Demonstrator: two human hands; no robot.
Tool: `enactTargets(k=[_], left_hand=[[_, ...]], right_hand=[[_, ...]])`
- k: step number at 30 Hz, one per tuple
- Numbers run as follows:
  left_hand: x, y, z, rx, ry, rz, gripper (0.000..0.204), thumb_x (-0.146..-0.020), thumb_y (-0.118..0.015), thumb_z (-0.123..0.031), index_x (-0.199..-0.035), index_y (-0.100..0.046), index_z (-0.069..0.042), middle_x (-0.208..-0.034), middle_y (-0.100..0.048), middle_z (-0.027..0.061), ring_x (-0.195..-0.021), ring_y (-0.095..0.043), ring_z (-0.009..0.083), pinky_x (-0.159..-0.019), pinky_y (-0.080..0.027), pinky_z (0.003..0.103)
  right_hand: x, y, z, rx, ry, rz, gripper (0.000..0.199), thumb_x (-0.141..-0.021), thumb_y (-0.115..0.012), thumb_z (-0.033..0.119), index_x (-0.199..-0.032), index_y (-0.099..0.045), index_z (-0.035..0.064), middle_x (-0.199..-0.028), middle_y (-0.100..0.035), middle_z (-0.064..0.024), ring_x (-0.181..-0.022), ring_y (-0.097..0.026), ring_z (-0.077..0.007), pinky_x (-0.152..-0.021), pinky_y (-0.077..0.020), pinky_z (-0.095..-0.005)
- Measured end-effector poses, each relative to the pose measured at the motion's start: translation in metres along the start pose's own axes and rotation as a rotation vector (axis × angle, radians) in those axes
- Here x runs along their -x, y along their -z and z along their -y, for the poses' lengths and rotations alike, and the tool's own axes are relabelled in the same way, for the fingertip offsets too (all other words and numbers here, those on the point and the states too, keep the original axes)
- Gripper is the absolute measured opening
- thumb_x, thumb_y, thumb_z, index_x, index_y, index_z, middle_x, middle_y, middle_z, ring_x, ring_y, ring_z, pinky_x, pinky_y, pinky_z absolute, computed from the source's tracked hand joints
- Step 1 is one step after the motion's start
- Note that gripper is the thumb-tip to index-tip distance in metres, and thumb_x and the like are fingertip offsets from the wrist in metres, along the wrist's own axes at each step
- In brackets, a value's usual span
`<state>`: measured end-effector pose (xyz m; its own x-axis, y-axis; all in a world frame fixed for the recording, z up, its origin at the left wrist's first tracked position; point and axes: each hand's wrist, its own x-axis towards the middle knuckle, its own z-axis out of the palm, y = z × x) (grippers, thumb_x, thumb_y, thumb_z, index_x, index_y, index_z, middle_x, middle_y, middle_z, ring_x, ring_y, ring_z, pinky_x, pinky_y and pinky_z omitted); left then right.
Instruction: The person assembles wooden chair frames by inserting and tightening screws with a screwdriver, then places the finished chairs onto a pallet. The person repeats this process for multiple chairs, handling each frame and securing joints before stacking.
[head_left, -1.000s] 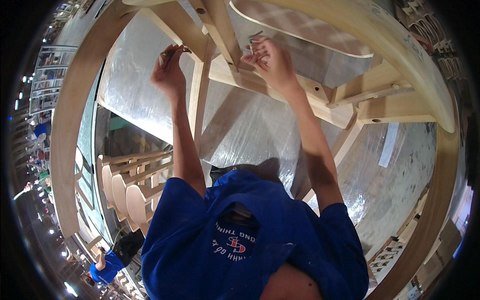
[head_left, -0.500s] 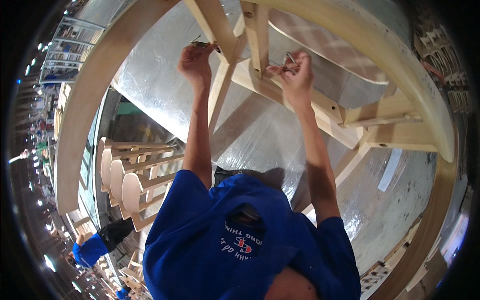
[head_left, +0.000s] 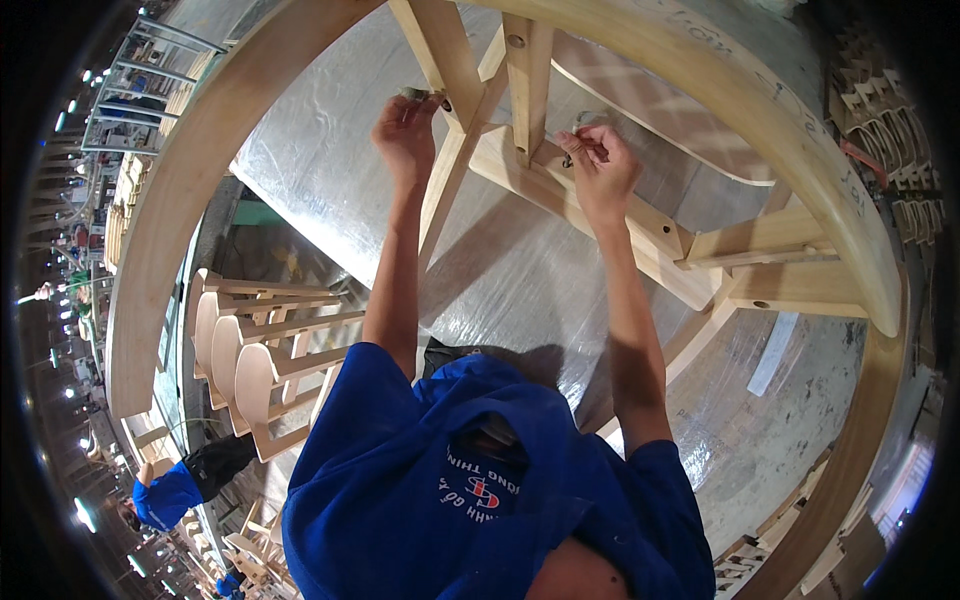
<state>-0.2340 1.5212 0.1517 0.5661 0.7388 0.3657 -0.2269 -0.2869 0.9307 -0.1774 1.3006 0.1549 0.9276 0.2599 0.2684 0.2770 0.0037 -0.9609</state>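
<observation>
- The left hand (head_left: pixel 405 135) is raised to the unfinished wooden chair frame (head_left: pixel 640 230), its grip pinched on a small dark fastener (head_left: pixel 418 95) at the upper end of a slanting leg (head_left: pixel 440 205); whether this is a screw or a bit I cannot tell.
- The right hand (head_left: pixel 600 170) sits against the flat cross rail (head_left: pixel 590 215), fingers pressed together on a small metal piece (head_left: pixel 572 155) right beside the upright post (head_left: pixel 528 85).
- The 2 hands are apart, with the post and the leg's top joint between them; each fastener lies just past its own fingertips, pointing into the wood.
- The rail's long axis runs from the post down toward the right edge of the frame, away from the right hand; the left hand is the nearer one to the leg.
- A broad curved wooden arch (head_left: pixel 185 190) sweeps round the whole scene.
- Behind lies a silvery plastic sheet (head_left: pixel 330 170), and at lower left a stack of chair backs (head_left: pixel 250 345).
- Another person in blue (head_left: pixel 165 495) bends far off at the lower left.
</observation>
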Motion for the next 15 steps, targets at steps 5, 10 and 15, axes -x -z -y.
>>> enactTargets(k=[5,10,15], left_hand=[[-0.004,-0.008,-0.002,0.157,-0.189,-0.114,0.001,-0.085,-0.06,0.004,-0.084,-0.06,0.004,-0.085,-0.065,0.0108,-0.077,-0.063,0.0157,-0.071,-0.052,0.027],[-0.008,0.007,-0.023,0.259,-0.409,-0.229,0.015,-0.093,-0.054,-0.015,-0.091,-0.05,-0.001,-0.067,-0.056,0.0072,-0.06,-0.058,0.0177,-0.058,-0.052,0.032],[0.051,0.011,-0.06,0.291,0.086,0.234,0.041,-0.098,-0.034,-0.041,-0.108,-0.048,-0.004,-0.093,-0.056,0.0121,-0.091,-0.056,0.0248,-0.084,-0.046,0.043]], right_hand=[[-0.005,0.01,-0.008,-0.11,0.073,0.074,0.013,-0.09,-0.057,0.007,-0.091,-0.063,-0.0043,-0.084,-0.066,-0.0062,-0.076,-0.062,-0.0102,-0.068,-0.0496,-0.0234],[-0.017,0.013,0.006,-0.242,0.1,0.108,0.017,-0.093,-0.052,0.01,-0.09,-0.064,-0.0033,-0.083,-0.067,-0.0047,-0.079,-0.061,-0.0101,-0.071,-0.0474,-0.0229],[0.015,0.002,0.061,-0.112,0.068,0.096,0.019,-0.093,-0.049,0.01,-0.096,-0.061,-0.0037,-0.09,-0.067,-0.0085,-0.088,-0.06,-0.015,-0.081,-0.045,-0.0278]])
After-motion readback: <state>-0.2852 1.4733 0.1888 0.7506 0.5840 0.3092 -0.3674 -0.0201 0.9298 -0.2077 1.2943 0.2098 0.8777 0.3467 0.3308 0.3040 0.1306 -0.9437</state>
